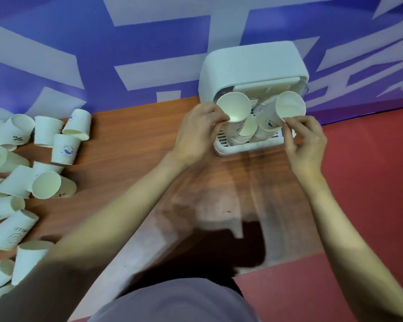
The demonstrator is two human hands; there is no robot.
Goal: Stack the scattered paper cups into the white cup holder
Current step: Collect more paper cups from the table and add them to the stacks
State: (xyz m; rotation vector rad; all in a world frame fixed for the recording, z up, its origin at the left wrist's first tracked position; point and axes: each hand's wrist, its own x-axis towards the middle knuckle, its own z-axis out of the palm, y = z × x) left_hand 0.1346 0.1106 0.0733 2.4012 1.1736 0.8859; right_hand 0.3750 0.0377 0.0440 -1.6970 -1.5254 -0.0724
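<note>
While both hands work at the holder, status from the head view:

step: mid-stacking; each hand is seating a cup onto a stack inside the white cup holder (254, 63). My read, not confirmed.
holder: stands at the far edge of the desk (130, 145), against the purple-and-white wall (102, 54); front open, with several tilted cup stacks (244, 133) leaning out of it over the slotted base tray.
left hand (198, 133): just left of the holder's opening, fingers curled, pinching the rim of the left cup (234, 108), whose mouth faces the camera.
right hand (305, 140): just right of the holder's base, thumb and fingertips pinching the rim of the right cup (290, 105), which tops a leaning stack.
arms: both forearms reach forward from the body and converge on the holder, wrists raised off the desk.
loose cups (21, 182): a large pile well left of the holder, most lying on their sides, a few standing upside down.
next: likely press both cups down until they nest, let go, then reach left for more; the leaning stacks look easy to tip.
progress: plenty left to stack, judging by the pile.
</note>
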